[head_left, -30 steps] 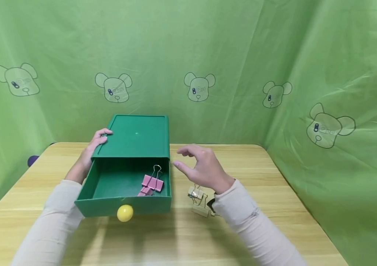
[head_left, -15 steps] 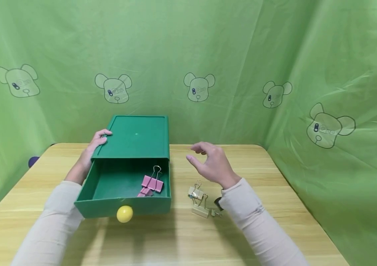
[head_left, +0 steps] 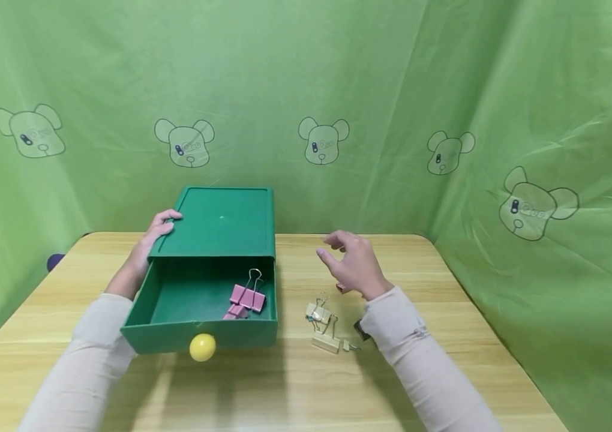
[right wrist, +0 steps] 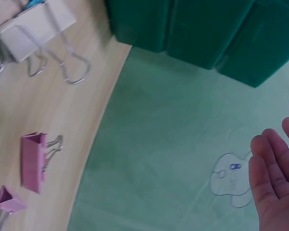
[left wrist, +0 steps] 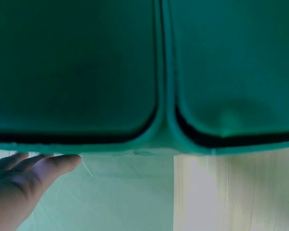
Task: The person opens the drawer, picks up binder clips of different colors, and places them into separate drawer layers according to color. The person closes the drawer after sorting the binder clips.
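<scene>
A green drawer box stands on the table with its drawer pulled out toward me. My left hand rests along the box's left side, fingertips at the top edge. Pink binder clips lie at the drawer's right end. Right of the box, my right hand is held up with loosely bent fingers and nothing between them. Near it on the table are cream binder clips, and the right wrist view has a pink binder clip and a smaller pink clip.
A yellow ball knob sticks out from the drawer front. Another cream clip and a tiny one lie nearer me. Green curtain hangs behind and beside the wooden table. Something purple shows past the left edge.
My right hand has drawn away to the right from beside the box, uncovering more of the clips on the table. My left hand, the box and the clips in the drawer stay put.
</scene>
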`<action>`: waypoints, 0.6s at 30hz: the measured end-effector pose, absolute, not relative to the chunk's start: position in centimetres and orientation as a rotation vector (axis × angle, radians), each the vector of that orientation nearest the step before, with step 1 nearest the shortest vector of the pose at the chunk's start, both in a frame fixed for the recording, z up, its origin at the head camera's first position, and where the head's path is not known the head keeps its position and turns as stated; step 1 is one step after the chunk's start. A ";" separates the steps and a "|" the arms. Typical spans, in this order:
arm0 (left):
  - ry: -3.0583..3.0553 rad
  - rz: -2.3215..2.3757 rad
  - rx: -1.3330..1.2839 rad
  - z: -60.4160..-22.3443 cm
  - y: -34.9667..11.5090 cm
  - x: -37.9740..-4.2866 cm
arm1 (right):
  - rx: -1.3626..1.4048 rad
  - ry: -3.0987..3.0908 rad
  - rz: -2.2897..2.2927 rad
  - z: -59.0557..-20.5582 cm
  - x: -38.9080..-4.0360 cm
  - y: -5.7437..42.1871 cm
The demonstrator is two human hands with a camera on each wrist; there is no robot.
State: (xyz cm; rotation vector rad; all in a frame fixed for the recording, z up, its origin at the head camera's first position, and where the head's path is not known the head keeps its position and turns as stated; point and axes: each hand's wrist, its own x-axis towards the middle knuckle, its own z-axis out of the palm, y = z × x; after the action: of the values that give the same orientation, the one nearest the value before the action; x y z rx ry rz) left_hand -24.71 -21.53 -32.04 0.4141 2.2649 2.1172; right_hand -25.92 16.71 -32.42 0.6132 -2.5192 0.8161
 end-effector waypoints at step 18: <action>2.250 2.147 0.429 -32.2 -21.6 -25.0 | 0.376 -2.814 0.900 -35.6 -28.2 18.7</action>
State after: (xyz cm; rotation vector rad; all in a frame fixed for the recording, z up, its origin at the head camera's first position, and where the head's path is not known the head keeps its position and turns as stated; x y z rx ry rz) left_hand -24.99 -21.56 -32.16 0.4292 2.2504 2.1471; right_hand -28.16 18.69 -35.61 0.3759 -2.8143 0.8996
